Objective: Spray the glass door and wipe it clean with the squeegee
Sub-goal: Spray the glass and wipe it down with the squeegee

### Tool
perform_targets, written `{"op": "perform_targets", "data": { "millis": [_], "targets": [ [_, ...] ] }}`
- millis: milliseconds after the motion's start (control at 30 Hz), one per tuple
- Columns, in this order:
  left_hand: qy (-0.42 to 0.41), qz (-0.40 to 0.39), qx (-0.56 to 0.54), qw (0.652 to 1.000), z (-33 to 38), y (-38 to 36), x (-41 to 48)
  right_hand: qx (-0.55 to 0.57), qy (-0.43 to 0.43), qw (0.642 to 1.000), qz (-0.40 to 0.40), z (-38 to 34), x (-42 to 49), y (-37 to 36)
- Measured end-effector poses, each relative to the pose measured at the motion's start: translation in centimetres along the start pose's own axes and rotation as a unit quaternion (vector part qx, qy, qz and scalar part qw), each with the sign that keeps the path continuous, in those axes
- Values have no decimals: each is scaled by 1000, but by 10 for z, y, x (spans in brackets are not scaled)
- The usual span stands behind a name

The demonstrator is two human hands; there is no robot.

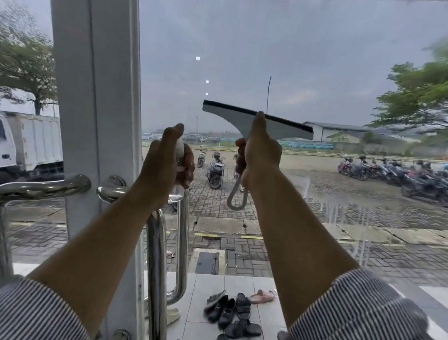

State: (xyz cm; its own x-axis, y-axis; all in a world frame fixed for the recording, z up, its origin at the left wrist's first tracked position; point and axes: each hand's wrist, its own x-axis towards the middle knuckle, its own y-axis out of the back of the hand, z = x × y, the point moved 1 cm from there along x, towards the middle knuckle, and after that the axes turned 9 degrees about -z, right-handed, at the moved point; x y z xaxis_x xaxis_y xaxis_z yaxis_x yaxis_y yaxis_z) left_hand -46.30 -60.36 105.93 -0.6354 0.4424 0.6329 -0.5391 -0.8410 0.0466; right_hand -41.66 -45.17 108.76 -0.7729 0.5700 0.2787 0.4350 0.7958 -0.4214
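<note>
Gripping the squeegee (230, 115) by its handle, your right hand (260, 151) holds what is probably a light, stiff tool with a soft blade. Your left hand (162, 159) wraps the spray bottle (179, 148).

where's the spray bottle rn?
Head view, left of centre: the spray bottle is gripped by the left hand, just left of the squeegee, above the steel door handle.

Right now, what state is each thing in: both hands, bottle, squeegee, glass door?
Left hand: grips the spray bottle, held up at the glass.
Spray bottle: upright, mostly hidden by the hand.
Right hand: grips the squeegee handle.
Squeegee: blade uppermost, tilted down to the right; contact with glass unclear.
Glass door: looks shut; drip streaks on its right part.
</note>
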Motion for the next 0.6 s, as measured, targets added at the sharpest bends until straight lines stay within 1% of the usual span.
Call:
{"op": "perform_targets", "data": {
  "millis": [133, 267, 367, 467, 600],
  "targets": [
    [2, -4, -3, 1000, 0, -1, 0, -25, -19, 999, 22, 19, 4, 3],
    [-4, -1, -5, 1000, -1, -1, -1, -55, -2, 998, 35, 66, -4, 19],
    [-4, 0, -8, 1000, 0, -1, -2, -81, -16, 996, 42, 95, -21, 31],
    [2, 5, -19, 1000, 1, 0, -3, -93, -14, 994, 55, 100, -29, 35],
    [13, 16, -55, 998, 5, 1, -3, -81, 42, 995, 30, 86, -28, 28]
  ]
}}
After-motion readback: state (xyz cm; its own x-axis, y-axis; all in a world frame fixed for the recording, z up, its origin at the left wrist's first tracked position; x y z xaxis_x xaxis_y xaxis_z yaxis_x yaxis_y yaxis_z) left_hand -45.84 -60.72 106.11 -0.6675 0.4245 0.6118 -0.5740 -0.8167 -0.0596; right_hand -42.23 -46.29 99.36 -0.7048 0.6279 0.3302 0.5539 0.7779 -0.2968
